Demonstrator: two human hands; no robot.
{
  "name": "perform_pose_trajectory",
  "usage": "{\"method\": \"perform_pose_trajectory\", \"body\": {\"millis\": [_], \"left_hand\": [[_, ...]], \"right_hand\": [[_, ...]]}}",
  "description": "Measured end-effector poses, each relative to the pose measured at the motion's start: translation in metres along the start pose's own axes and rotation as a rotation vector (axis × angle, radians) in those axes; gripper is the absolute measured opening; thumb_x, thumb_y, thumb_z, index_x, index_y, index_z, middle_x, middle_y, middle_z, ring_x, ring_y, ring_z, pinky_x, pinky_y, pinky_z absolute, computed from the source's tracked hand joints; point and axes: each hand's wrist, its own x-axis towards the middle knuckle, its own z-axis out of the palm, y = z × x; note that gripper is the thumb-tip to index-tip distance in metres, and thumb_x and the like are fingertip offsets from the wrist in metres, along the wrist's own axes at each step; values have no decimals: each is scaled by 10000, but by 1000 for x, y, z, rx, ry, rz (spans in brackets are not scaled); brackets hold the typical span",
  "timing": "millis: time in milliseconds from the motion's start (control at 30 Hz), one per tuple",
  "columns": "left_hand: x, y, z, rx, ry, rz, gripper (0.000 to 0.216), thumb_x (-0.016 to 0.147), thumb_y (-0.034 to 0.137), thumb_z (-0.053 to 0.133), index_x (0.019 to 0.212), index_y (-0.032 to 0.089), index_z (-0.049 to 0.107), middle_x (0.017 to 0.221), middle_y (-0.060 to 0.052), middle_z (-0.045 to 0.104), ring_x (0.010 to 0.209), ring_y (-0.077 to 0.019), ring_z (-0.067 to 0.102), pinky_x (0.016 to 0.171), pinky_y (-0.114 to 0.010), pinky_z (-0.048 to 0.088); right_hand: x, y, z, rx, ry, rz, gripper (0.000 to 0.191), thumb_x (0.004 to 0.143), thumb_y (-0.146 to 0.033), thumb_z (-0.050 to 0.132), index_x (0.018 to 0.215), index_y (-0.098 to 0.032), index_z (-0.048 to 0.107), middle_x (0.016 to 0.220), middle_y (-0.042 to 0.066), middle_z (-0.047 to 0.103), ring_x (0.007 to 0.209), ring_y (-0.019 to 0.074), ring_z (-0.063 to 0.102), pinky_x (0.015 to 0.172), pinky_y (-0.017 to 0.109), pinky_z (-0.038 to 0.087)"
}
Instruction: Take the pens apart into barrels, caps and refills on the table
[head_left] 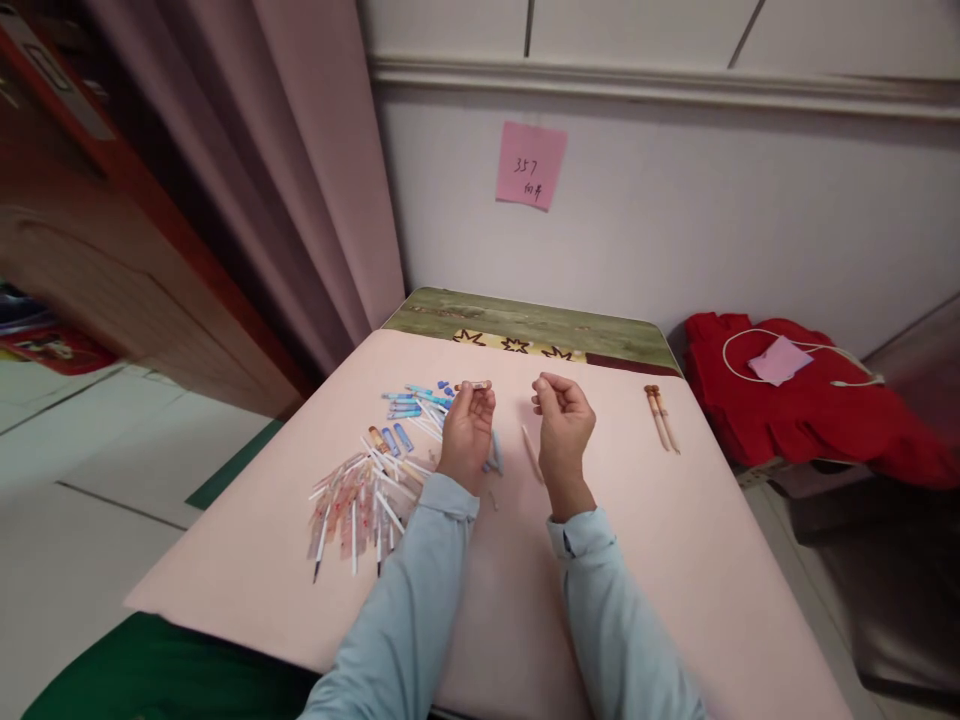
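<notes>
My left hand [468, 436] pinches a short brown pen part [472, 386] with printing on it between thumb and fingers, held above the table. My right hand [564, 418] is closed beside it, thumb against the fingertips; whatever those fingers hold, if anything, is too small to make out. A slim pale pink pen barrel [532, 455] lies on the table between the hands. Behind my left wrist shows part of a blue pen piece [497, 452]. Left of that hand lie light blue pen barrels [405, 406], small blue pieces [444, 387] and short dark blue tubes [403, 436].
White pen refills [355, 537] with dark tips and clear pinkish barrels [360, 495] form a loose heap at the left. Two brown pens [661, 418] lie side by side at the right. A red cloth [795, 400] with a white cable sits beyond the table's right edge.
</notes>
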Motion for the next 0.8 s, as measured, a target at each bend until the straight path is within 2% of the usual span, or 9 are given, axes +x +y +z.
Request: {"method": "perform_pose_trajectory", "body": {"millis": [133, 267, 500, 800], "left_hand": [[8, -1, -7, 82, -95, 60, 68, 901, 155, 627, 841, 126, 642, 795, -28, 715, 696, -75, 683, 721, -188, 563], [10, 2, -15, 148, -156, 4, 73, 847, 191, 697, 869, 135, 655, 776, -9, 699, 650, -63, 657, 634, -155, 538], [6, -3, -21, 156, -153, -50, 136, 793, 202, 752, 851, 135, 648, 770, -6, 696, 649, -72, 658, 626, -168, 542], [2, -7, -23, 143, -133, -82, 106, 821, 190, 721, 847, 132, 637, 761, -7, 694, 660, -74, 665, 624, -164, 546]], "right_hand": [[2, 13, 0, -93, -38, -45, 264, 782, -383, 698, 901, -148, 707, 843, 65, 725, 758, 164, 649, 733, 307, 531], [-4, 27, 5, -160, -73, -15, 251, 811, -376, 666, 896, -146, 718, 850, 70, 731, 774, 177, 657, 750, 323, 533], [-6, 33, 6, -262, -71, -62, 241, 834, -384, 645, 888, -162, 722, 886, 71, 735, 809, 183, 656, 773, 324, 527], [-5, 23, 1, -467, -137, -234, 196, 864, -359, 621, 867, -190, 719, 863, 39, 722, 749, 157, 642, 703, 280, 503]]}}
